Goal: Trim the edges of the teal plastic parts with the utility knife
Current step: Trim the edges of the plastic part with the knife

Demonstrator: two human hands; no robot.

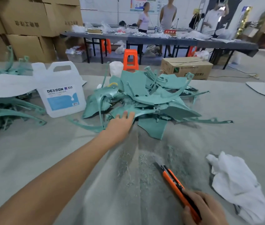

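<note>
Broadly: grey-covered bench [47, 151], with a pile of teal plastic parts [144, 95] heaped at its middle. Left of the pile, a second stack of teal parts [6, 114] lies under a grey sheet [6, 86]. Between that stack and the pile, just beside the pile, stands a white DEXCON jug [60, 91], upright. Nearer than the pile and off to its right lies a crumpled white rag [235, 187]. Fine shavings [144, 159] are scattered on the bench before the pile. Left hand [120, 125] is at the pile's near edge, fingers [126, 115] straight and resting on a flat teal panel [143, 110]. Right hand [204, 210] is well short of the pile, wrapped round an orange utility knife [174, 182] whose blade is out and points toward the pile.
</note>
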